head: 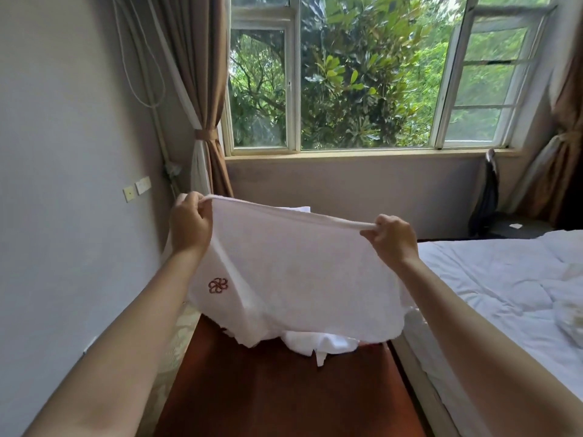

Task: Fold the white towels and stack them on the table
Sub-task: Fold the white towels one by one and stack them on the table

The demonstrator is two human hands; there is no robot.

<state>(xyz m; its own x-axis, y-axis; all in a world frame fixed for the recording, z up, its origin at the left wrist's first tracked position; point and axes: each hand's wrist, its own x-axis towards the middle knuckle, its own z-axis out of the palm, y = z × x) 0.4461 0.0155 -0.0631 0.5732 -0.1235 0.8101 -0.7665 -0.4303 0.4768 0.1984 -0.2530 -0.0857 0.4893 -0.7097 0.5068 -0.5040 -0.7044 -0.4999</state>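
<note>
Towel [299, 272], one, pinched by left hand [189, 223], right hand [394, 239].

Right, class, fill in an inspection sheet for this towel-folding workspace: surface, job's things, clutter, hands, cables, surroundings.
Surface: reddish-brown wooden table.
Job's things: white towel with a red flower emblem, held up spread; more white towels crumpled on the table under it.
Clutter: nothing seen.
Hands: left hand and right hand each pinch the towel's top edge.
Cables: white cord looped on the left wall.
Surroundings: window, brown curtain, bed with white bedding at right.
</note>
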